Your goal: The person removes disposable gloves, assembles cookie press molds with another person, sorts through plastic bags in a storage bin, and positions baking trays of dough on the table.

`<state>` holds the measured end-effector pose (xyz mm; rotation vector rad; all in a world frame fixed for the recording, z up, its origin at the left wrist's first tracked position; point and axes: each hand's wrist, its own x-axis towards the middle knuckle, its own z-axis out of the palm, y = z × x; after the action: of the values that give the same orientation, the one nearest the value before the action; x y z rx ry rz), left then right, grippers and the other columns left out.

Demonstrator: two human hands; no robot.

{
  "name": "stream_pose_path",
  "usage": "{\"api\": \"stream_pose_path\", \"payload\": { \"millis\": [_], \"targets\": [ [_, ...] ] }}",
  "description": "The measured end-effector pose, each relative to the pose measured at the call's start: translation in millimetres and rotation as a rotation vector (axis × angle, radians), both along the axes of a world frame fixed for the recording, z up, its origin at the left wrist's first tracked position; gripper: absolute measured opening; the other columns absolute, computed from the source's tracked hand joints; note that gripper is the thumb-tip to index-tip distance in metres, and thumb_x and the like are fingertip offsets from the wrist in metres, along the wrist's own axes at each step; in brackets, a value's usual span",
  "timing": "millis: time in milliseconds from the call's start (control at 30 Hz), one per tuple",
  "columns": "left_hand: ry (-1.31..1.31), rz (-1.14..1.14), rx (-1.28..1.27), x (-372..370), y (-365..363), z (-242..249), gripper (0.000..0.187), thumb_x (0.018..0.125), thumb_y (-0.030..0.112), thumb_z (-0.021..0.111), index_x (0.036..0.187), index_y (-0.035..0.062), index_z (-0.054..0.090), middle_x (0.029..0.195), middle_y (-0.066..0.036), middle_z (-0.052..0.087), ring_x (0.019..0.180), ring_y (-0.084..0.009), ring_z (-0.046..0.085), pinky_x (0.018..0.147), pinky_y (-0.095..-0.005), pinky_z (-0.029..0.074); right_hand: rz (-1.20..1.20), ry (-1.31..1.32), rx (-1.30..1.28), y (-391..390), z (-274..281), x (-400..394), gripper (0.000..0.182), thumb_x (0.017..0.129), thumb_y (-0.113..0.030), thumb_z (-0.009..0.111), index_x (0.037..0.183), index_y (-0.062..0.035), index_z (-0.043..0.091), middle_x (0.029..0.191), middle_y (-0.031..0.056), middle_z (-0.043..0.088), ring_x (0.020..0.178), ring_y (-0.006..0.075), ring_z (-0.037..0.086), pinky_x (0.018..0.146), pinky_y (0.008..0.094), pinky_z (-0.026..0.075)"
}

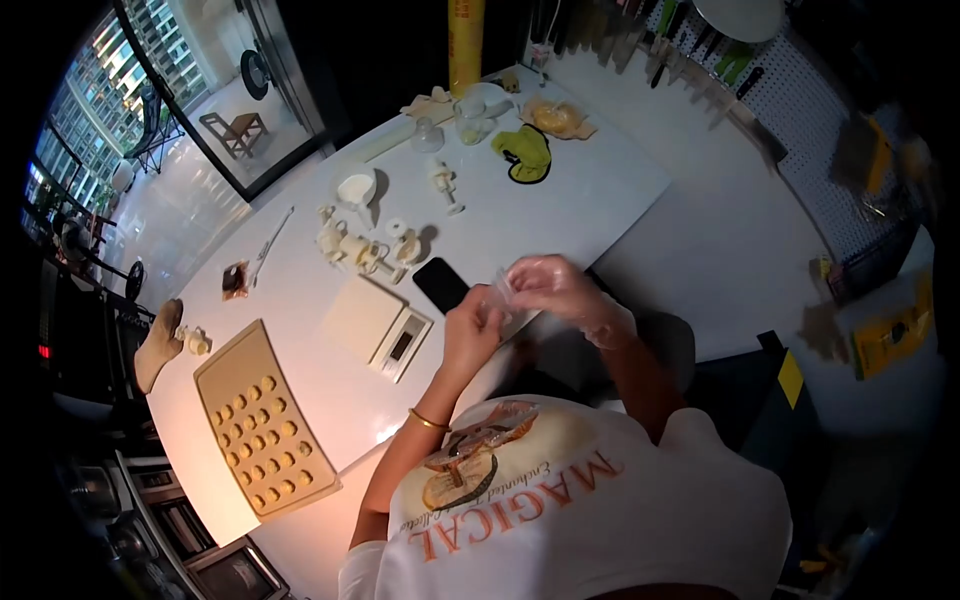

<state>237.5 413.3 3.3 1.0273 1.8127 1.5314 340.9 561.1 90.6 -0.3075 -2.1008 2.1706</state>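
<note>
My right hand (558, 288) wears a thin clear plastic glove, its loose cuff (612, 325) bunched at the wrist. Bare of any glove cuff, my left hand (474, 322) is closed, a gold bangle further down its arm. Between the two hands, the fingers of both pinch a crumpled piece of clear plastic (502, 290) that looks like another disposable glove. Just beyond my left hand, a black phone (440, 285) lies on the table. A white kitchen scale (375, 325) stands to the left of it.
At left, a tan baking mat (325, 480) carries rows of small dough pieces. Several cream plunger moulds (360, 250) and a white bowl (355, 188) stand past the scale. Farther back are a green oven mitt (524, 153) and glass jars (470, 122). A beige mitt (160, 345) lies at the left edge.
</note>
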Motion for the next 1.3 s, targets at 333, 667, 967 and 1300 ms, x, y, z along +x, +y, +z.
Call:
{"api": "stream_pose_path", "payload": {
  "millis": [333,667,967,1300],
  "targets": [
    [0.587,0.464,-0.25,-30,172,-9,0.029,0.082,0.027,0.065,0.099,0.0037,0.06,0.098,-0.014,0.063,0.058,-0.0265,0.062,0.051,-0.0354,0.05,-0.205,-0.062,-0.503,179,-168,-12,0.043,0.081,-0.01,0.064,0.122,-0.0077,0.051,0.104,0.0017,0.057,0.082,0.0092,0.056,0.068,0.0227,0.046],
    [0.393,0.152,-0.344,-14,255,-19,0.039,0.068,0.016,0.067,0.106,0.0101,0.059,0.099,-0.017,0.062,0.088,-0.0359,0.062,0.07,-0.0427,0.051,-0.262,-0.111,-0.851,227,-217,-96,0.027,0.093,-0.04,0.045,0.091,-0.0129,0.047,0.088,0.0002,0.049,0.087,0.016,0.049,0.077,0.032,0.041],
    [0.66,0.418,-0.188,-50,273,-52,0.017,0.064,0.009,0.059,0.08,0.0089,0.064,0.072,-0.013,0.061,0.067,-0.0359,0.06,0.057,-0.046,0.048,0.021,-0.103,-0.972,249,-279,-128,0.012,0.093,-0.015,0.048,0.103,-0.0101,0.052,0.102,0.0,0.051,0.097,0.0111,0.048,0.079,0.0271,0.044],
    [-0.055,0.801,-0.646,-116,260,-86,0.018,0.07,0.022,0.06,0.076,0.0086,0.069,0.082,-0.016,0.067,0.08,-0.0345,0.065,0.071,-0.0417,0.052,0.131,-0.132,0.303,192,-181,-74,0.038,0.093,-0.02,0.049,0.124,0.0006,0.044,0.116,0.0178,0.054,0.109,0.0278,0.054,0.093,0.0384,0.042]
  ]
}}
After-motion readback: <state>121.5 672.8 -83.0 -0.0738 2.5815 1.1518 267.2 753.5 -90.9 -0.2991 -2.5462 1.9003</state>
